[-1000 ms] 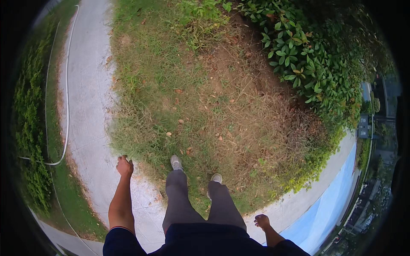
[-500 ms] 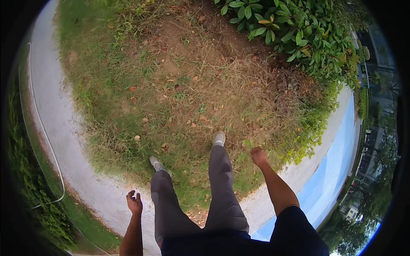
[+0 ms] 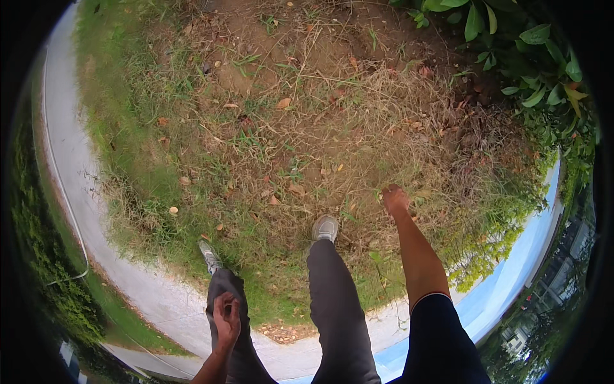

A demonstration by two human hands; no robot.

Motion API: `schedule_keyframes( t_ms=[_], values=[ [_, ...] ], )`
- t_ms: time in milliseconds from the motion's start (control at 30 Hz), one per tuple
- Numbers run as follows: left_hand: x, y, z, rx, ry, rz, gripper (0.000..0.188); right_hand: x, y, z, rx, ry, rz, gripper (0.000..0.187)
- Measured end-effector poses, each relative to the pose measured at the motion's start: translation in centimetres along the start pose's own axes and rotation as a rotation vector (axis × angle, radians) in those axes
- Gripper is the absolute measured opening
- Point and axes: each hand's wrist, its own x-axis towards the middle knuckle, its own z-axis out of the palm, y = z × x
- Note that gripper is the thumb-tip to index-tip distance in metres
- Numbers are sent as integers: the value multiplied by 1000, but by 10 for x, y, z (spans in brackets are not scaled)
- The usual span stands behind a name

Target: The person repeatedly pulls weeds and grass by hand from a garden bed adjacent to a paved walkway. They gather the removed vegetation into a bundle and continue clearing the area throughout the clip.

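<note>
My right hand [image 3: 396, 200] reaches forward and down over dry grass [image 3: 416, 160], to the right of my right shoe [image 3: 325, 227]. Its fingers are loosely bent and slightly apart, and I see nothing held in them. In front of my left thigh hangs my left hand [image 3: 227, 315], its fingers curved with a gap between them and nothing inside. My left shoe [image 3: 210, 256] stands on green grass [image 3: 160, 237]. Whether the right fingertips touch the grass cannot be made out.
Bare brown soil [image 3: 307, 57] with fallen leaves [image 3: 283, 103] spreads ahead. A leafy shrub [image 3: 534, 89] stands at the upper right. Pale pavement [image 3: 137, 275] curves along the left and behind my feet, with a blue paved strip [image 3: 486, 288] at the right.
I am closer to the soil and shrub, which fill more of the view. My right hand has moved forward over the grass. My left hand has swung inward across my left thigh.
</note>
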Motion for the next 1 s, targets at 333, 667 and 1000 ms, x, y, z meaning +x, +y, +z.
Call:
schedule_keyframes(
  t_ms=[333,667,1000],
  values=[
    [-2,2,87,86,-86,-105,25,79,26,109,-249,-383,312,59],
    [-6,-18,50,79,-92,-118,22,-44,-36,85,-178,-252,-185,46],
    [-8,5,-8,18,-79,-109,26,-202,-123,92,500,-303,-151,39]
  ],
)
